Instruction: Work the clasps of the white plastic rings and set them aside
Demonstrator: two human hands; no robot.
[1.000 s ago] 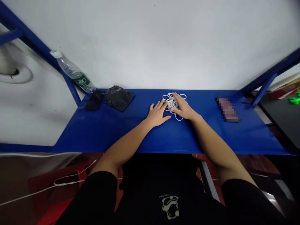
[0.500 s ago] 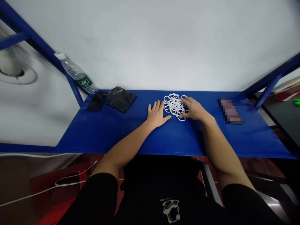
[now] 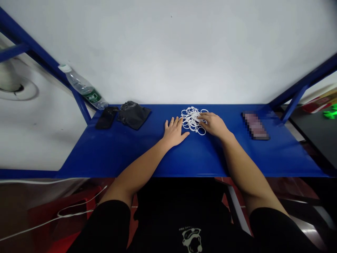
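Observation:
A tangled pile of thin white rings (image 3: 191,121), some with small knots, lies on the blue tabletop (image 3: 126,151). My left hand (image 3: 174,133) rests flat at the pile's left edge, its fingers spread and its thumb pointing right; nothing is in it. Over the right part of the pile, my right hand (image 3: 214,124) has its thumb and fingers drawn close together on some of the rings. Those fingers hide part of the pile, and how many rings they grip does not show.
To the left are a dark drawstring pouch (image 3: 135,115), a black phone (image 3: 105,117) and a clear plastic bottle (image 3: 85,88) leaning by the wall. A pixelated phone-like object (image 3: 255,125) lies on the right. Blue frame bars flank both ends. A red stool (image 3: 63,218) stands below left.
My right hand has moved left onto the pile, and its thumb and fingers have closed together on the rings. My left hand stays flat beside it. The whole view has shifted slightly.

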